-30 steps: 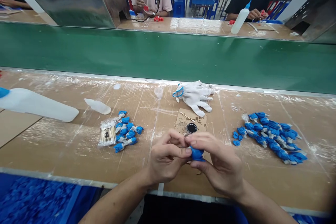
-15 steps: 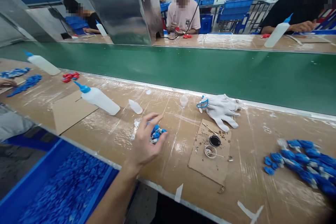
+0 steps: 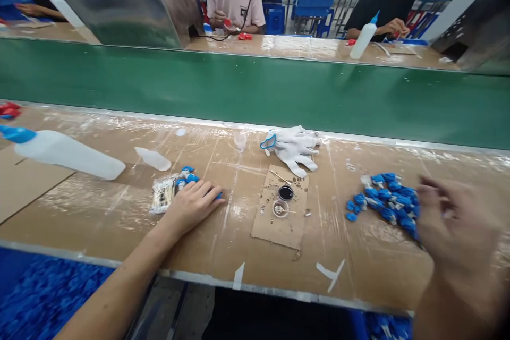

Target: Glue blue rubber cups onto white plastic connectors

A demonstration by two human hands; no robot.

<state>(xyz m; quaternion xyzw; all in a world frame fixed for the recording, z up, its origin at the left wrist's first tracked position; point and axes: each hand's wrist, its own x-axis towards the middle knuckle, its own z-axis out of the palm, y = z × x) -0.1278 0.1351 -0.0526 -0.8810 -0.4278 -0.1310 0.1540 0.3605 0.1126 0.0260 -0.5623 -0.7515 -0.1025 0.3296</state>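
Observation:
My left hand [image 3: 194,203] lies palm down on the table, its fingers stretched out over a few small blue-and-white pieces [image 3: 187,172], some of which it hides. Touching its wrist side is a clear pack of cotton swabs [image 3: 162,195]. On the right, my right hand [image 3: 458,218] is smeared by motion beside a heap of similar blue-and-white pieces [image 3: 388,196]; its fingers cannot be made out. Between the hands, a stained cardboard piece [image 3: 265,226] carries a small cup of dark liquid [image 3: 286,193] and a clear cup [image 3: 280,209] with a swab in it.
A white glove [image 3: 295,149] lies behind the cardboard. At left are a blue-capped squeeze bottle [image 3: 75,154] and a small translucent nozzle [image 3: 153,159]. A green conveyor belt [image 3: 255,85] runs beyond the table. Blue pieces fill a bin [image 3: 43,292] below. Co-workers sit opposite.
My view has turned to the right. My left hand has gone from arched above the blue pieces to lying flat over them. My right hand has come into view at the heap.

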